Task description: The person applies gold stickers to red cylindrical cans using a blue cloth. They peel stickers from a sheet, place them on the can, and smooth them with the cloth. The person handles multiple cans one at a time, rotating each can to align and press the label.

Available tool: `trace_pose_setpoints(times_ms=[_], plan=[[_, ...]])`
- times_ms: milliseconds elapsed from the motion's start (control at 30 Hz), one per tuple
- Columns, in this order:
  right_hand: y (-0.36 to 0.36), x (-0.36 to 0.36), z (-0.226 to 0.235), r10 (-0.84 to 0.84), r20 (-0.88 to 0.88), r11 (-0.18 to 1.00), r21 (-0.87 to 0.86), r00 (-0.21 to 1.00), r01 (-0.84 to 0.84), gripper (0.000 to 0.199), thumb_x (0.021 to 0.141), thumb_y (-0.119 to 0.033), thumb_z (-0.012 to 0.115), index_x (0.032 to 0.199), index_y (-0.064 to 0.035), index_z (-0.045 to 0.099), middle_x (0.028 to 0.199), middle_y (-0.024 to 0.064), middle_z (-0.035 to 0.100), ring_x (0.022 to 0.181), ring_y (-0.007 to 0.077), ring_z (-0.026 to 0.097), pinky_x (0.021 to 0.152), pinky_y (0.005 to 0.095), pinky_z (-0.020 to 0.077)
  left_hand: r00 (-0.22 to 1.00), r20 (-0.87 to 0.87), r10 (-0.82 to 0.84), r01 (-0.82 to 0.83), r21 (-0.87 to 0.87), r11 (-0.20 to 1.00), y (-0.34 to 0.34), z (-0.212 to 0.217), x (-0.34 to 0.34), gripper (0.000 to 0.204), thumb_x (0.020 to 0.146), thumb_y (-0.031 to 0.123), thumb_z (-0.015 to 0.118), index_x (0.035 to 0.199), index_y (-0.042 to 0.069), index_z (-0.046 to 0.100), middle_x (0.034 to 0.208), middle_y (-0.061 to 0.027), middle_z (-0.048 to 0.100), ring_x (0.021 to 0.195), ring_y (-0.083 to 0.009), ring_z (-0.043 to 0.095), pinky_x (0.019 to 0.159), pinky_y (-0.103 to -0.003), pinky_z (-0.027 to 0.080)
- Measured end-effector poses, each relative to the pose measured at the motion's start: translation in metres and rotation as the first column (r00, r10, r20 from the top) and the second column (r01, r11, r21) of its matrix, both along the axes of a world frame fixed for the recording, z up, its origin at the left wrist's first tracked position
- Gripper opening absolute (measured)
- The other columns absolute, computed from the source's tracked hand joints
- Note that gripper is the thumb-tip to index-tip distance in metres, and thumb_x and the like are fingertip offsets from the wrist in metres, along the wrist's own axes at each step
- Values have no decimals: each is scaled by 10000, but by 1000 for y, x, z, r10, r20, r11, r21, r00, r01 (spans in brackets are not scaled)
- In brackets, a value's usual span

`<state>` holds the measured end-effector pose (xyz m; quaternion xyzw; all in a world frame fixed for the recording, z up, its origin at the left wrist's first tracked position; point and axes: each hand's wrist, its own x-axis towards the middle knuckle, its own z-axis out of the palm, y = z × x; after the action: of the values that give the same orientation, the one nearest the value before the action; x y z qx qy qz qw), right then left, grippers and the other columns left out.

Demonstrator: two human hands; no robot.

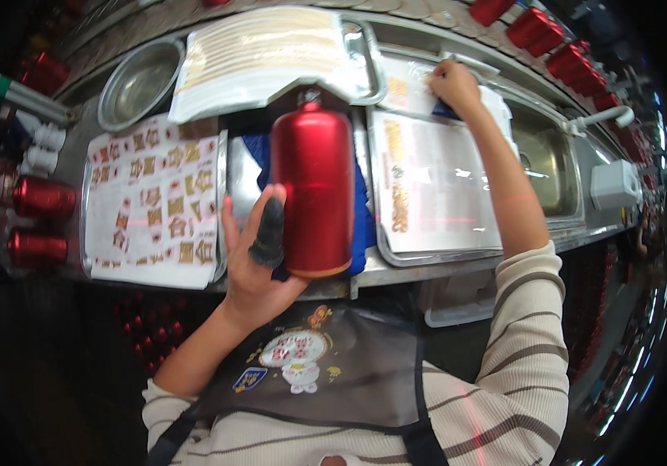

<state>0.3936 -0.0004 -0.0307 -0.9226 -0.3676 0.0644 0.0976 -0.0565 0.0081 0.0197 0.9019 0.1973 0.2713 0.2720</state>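
A glossy red metal bottle (314, 186) stands upright over the middle of the bench, neck pointing away from me. My left hand (249, 279) holds it from the left side and under its base, with a black finger cot (269, 233) on one finger. Beneath and behind the bottle lies a blue cloth (362, 225). At the far right, the closed fingers of my right hand (458, 85) are at a dark blue piece (445, 111) over the white decal sheets (434, 186); what they grip is too small to tell. Gold markings run down the sheets' left side.
On the left, a tray carries a sheet of gold and red decals (151, 198). Behind it are a round metal basin (141, 84) and a striped sheet (259, 58). A sink (543, 163) is at the right. Two red bottles (42, 197) lie at the far left; more line the back.
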Motion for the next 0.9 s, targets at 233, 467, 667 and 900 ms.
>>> trace_pose_setpoints(times_ms=[233, 467, 667, 900], plan=[[-25, 11, 5, 124, 32, 969, 212, 992, -128, 178, 798, -229, 656, 879, -75, 688, 822, 113, 698, 771, 291, 668, 712, 381, 503, 1000, -19, -2, -1, -177, 984, 7, 8, -2, 1147, 686, 316, 875, 1550, 5, 188, 1565, -209, 333, 1370, -359, 435, 1164, -594, 77], [-64, -96, 115, 357, -220, 846, 489, 908, -214, 96, 849, -85, 692, 877, -2, 654, 797, -19, 626, 743, 46, 557, 687, 200, 432, 998, 63, -9, 29, -322, 946, 13, 1, 1, 1035, 697, 198, 910, 1506, -15, 299, 1373, -179, 548, 1220, -257, 577, 1035, -351, 446], [-76, -169, 172, 581, -405, 757, 588, 706, -286, 118, 854, -27, 725, 937, 5, 647, 868, 4, 637, 797, 44, 585, 736, 181, 465, 994, 101, -43, 66, -239, 969, 18, -8, 2, 1029, 715, 198, 888, 1509, -29, 274, 1404, -176, 521, 1262, -275, 548, 1071, -383, 387], [-28, -210, 180, 779, -419, 627, 532, 467, -569, 177, 832, 10, 737, 960, 21, 615, 906, 9, 609, 814, 48, 571, 698, 188, 473, 993, 43, -112, 120, -347, 930, 24, -8, -2, 1124, 677, 359, 886, 1516, -13, 237, 1511, -204, 396, 1384, -373, 400, 1177, -559, 125]])
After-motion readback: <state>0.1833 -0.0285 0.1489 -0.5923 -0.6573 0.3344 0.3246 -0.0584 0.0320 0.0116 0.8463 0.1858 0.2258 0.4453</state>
